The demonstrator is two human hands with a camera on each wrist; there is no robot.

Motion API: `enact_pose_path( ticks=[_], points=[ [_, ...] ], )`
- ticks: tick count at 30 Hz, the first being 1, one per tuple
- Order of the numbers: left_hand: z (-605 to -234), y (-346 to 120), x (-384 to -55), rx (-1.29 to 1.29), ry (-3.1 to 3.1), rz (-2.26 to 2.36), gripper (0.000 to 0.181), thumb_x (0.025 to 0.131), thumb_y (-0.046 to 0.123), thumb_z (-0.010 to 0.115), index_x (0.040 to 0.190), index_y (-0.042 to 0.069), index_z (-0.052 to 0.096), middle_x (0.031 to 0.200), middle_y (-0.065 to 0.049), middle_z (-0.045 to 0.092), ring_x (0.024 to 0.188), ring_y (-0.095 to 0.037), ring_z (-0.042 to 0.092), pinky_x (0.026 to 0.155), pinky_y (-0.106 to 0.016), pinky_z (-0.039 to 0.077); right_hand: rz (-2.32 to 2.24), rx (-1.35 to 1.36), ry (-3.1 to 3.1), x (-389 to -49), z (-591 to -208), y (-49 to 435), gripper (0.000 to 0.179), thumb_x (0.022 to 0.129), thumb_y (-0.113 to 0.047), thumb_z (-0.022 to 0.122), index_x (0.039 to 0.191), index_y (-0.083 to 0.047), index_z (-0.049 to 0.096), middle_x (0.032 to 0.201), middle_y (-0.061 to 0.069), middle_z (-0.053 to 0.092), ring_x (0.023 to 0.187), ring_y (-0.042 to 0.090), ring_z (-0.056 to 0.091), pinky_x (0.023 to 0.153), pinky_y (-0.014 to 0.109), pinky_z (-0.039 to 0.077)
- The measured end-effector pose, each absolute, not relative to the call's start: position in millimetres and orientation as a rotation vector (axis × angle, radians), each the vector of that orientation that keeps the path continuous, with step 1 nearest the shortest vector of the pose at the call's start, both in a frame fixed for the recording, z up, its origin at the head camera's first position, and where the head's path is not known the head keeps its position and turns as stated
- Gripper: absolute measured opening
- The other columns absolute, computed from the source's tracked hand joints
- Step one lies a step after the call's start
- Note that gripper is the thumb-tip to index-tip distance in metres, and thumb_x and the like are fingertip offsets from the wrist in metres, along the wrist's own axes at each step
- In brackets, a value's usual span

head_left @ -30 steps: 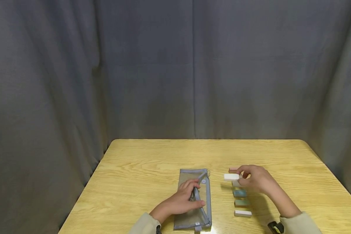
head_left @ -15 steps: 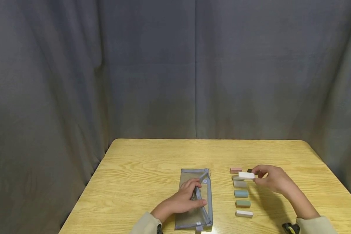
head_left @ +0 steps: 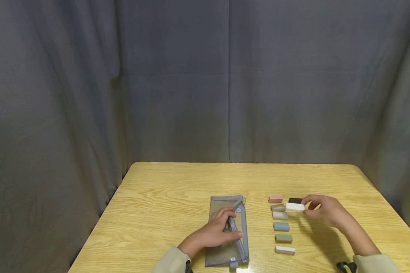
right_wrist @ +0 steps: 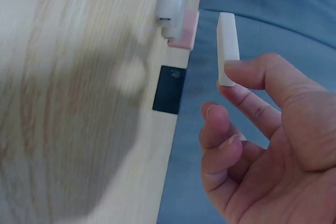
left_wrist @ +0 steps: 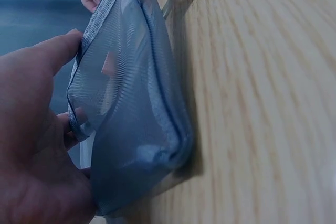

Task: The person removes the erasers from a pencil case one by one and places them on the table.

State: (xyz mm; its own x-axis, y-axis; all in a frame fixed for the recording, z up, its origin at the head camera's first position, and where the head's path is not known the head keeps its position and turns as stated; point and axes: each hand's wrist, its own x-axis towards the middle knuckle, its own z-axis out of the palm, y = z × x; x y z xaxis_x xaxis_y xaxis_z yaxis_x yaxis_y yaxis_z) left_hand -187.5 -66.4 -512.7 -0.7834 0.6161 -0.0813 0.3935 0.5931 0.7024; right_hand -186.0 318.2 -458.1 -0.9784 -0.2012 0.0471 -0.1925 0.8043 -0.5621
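Observation:
My right hand (head_left: 328, 210) pinches a white eraser (right_wrist: 227, 48) between thumb and fingertips, holding it raised just in front of a black block (right_wrist: 169, 89). The other fingers of this hand are curled with nothing in them. My left hand (head_left: 213, 231) is on a grey mesh zip pouch (head_left: 222, 254) lying on the table. Its fingers curl over the zip edge while the thumb lies across the opening toward the right. In the left wrist view the thumb touches the rim of the pouch (left_wrist: 131, 129), and fingertips show behind the mesh.
Right of the pouch runs a column of small blocks: pink (head_left: 275, 199), olive (head_left: 278, 207), grey (head_left: 280, 215), blue (head_left: 281, 226), green (head_left: 283, 238) and white (head_left: 285, 250). The wooden table (head_left: 171, 197) ends at a dark curtain (head_left: 177, 94).
My right hand has moved right with the white eraser, away from the column of blocks, uncovering the olive and black ones. The left hand has stayed on the pouch.

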Motion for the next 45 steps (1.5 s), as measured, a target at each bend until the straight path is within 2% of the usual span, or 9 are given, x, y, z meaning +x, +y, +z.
enact_pose_path(
  ticks=[9,21,29,38,45],
  points=[
    [-513,-66,-188,0.817,2.497,0.963,0.067,0.099,0.057,0.055,0.15,0.017,0.037,0.167,0.0,0.019,0.154,-0.029,0.013,0.118,-0.055,0.026,-0.917,-0.29,2.965,-190,-470,329,0.019,0.085,-0.013,0.074,0.103,-0.01,0.071,0.087,0.002,0.066,0.072,0.017,0.05,0.058,0.029,0.041],
    [-507,-63,-184,0.806,2.527,0.916,0.067,0.098,0.056,0.058,0.149,0.016,0.039,0.167,-0.001,0.02,0.154,-0.031,0.013,0.118,-0.057,0.025,-0.933,-0.254,2.916,-194,-476,335,0.019,0.087,-0.014,0.074,0.104,-0.009,0.07,0.086,0.002,0.065,0.07,0.017,0.051,0.057,0.027,0.04],
    [-507,-59,-183,0.785,2.546,0.872,0.072,0.097,0.059,0.058,0.151,0.017,0.038,0.167,0.003,0.018,0.154,-0.029,0.009,0.118,-0.058,0.025,-0.905,-0.249,2.879,-200,-483,342,0.018,0.089,-0.016,0.074,0.106,-0.009,0.07,0.09,0.004,0.064,0.074,0.018,0.053,0.061,0.031,0.044],
    [-504,-51,-181,0.792,2.581,0.759,0.079,0.095,0.063,0.057,0.157,0.02,0.033,0.17,0.007,0.007,0.152,-0.046,0.007,0.109,-0.072,0.027,-0.911,-0.239,2.84,-205,-488,346,0.021,0.09,-0.014,0.073,0.109,-0.006,0.07,0.092,0.005,0.066,0.075,0.018,0.055,0.061,0.03,0.045],
    [-501,-45,-175,0.778,2.628,0.659,0.082,0.094,0.063,0.059,0.16,0.024,0.03,0.171,0.006,0.003,0.151,-0.05,0.01,0.108,-0.071,0.03,-0.947,-0.196,2.801,-205,-491,346,0.021,0.089,-0.011,0.074,0.108,-0.005,0.07,0.091,0.004,0.065,0.074,0.018,0.056,0.059,0.027,0.044]
  ],
)
